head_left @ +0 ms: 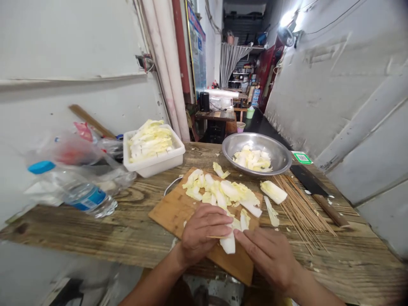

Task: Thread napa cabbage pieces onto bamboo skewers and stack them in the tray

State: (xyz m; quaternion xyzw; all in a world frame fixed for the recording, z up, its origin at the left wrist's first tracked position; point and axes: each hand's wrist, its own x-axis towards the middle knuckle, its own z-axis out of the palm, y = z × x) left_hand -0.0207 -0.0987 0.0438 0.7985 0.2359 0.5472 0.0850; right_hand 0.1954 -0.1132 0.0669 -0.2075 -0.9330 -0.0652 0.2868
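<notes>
Above the near part of the wooden cutting board (172, 208), my left hand (204, 227) is closed around a thin bamboo skewer (218, 236), whose tip meets a white cabbage piece (228, 244). My right hand (270, 255) pinches the right side of that piece with its fingertips. Whether the skewer has gone through the piece is hidden by my fingers. More cut napa cabbage leaves (223, 191) lie loosely across the far half of the board. A bundle of bamboo skewers (302, 208) rests to the right, beside a cabbage chunk (274, 192).
A steel bowl (280, 157) with cabbage pieces stands behind the board. At the back left, a white tub (156, 165) holds skewered cabbage. A cleaver (314, 187) lies at the right edge. On the left are a water bottle (79, 193) and plastic bags (70, 146).
</notes>
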